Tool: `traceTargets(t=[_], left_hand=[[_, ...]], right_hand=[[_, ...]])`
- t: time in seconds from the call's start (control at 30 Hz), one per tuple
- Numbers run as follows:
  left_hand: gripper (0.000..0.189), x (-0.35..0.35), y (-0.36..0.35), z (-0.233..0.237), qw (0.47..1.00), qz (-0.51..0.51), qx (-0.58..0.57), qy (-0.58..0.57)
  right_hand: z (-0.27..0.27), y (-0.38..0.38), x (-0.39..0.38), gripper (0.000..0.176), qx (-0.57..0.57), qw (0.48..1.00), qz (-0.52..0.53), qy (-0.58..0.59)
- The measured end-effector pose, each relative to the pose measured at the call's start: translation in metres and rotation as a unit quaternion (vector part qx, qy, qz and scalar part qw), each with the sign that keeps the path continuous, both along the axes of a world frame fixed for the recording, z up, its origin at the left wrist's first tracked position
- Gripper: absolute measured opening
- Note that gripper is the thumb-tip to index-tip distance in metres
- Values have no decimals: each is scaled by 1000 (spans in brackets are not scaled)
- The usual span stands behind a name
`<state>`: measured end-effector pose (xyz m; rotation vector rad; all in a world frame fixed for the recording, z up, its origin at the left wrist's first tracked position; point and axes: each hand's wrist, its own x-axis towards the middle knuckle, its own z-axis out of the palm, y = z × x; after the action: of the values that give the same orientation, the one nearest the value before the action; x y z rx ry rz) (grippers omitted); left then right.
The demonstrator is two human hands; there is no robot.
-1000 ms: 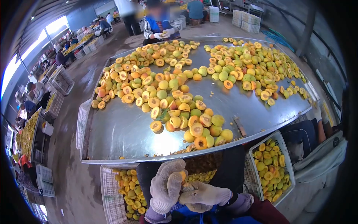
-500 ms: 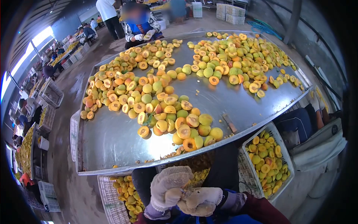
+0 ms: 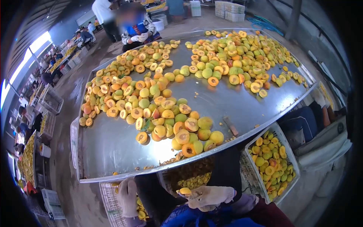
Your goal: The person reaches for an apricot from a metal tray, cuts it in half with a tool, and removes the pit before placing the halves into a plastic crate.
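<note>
My right hand [image 3: 211, 196], in a pale glove, is closed around a yellow fruit piece [image 3: 184, 191] at the bottom centre. My left hand [image 3: 127, 195], also gloved, hangs over the left crate [image 3: 108, 200]; whether its fingers hold anything is hidden. Ahead stands a metal table [image 3: 109, 147] bearing heaps of orange, yellow and green fruit, many of them halved with the stone showing. The fruit pile [image 3: 181, 136] reaches the table's near edge. Below that edge, between the knees, lie more fruit pieces [image 3: 194, 181].
A brown block [image 3: 231, 126] lies near the table's front edge. At the right stands a crate [image 3: 295, 166] of fruit halves, beside a seated person's leg [image 3: 302, 123]. Across the table sits a gloved person [image 3: 138, 36]. Other workers, tables and crates line the left.
My hands have moved apart. The left went leftward over the left crate; the right stayed near the centre, a fruit piece now showing at its fingertips. The view has shifted slightly.
</note>
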<state>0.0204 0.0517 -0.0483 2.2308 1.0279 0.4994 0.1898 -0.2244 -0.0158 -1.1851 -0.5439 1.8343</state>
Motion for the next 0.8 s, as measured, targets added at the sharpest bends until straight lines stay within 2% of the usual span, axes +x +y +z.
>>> traceTargets(t=[0.03,0.07,0.1,0.13,0.2,0.23,0.27,0.3,0.37,0.4,0.47,0.6,0.7,0.77,0.8], left_hand=[[32,-1,2,-12,1000,-7,-2,4],[24,2,4,-21,980,-36,188,47],[17,10,8,-24,921,-64,374,84],[19,36,1,-15,980,-126,151,18],[29,98,-39,-8,948,-225,197,-109],[31,131,-59,-5,933,-287,159,-147],[33,161,-85,10,913,-359,126,-150],[30,191,-103,1,873,-430,126,-191],[25,236,-139,-14,827,-506,190,-153],[25,253,-150,-31,827,-505,192,-156],[22,280,-158,-62,777,-570,256,-70],[21,283,-141,-70,786,-579,209,-57],[19,269,-119,-55,785,-590,188,7],[20,255,-105,-55,822,-523,209,78],[20,249,-96,-54,821,-525,208,80]], right_hand=[[2,-2,-2,26,4,1000,-14,9],[4,-3,-1,26,5,1000,-18,8],[6,-2,1,30,41,997,-33,60],[8,-4,-1,35,74,989,-48,115],[13,-7,-3,31,107,982,-69,137],[17,-9,-2,29,65,992,-66,82],[18,-11,-1,28,21,997,-62,27],[14,-18,-4,31,81,984,-130,97],[12,-26,-2,31,37,988,-130,73],[12,-30,1,32,-8,990,-132,52],[11,-38,4,31,-22,987,-149,55],[2,-39,8,28,-48,981,-165,93],[1,-36,9,28,-47,983,-161,78],[-2,-34,6,20,-38,976,-204,71],[-3,-34,6,20,-37,975,-205,74]])
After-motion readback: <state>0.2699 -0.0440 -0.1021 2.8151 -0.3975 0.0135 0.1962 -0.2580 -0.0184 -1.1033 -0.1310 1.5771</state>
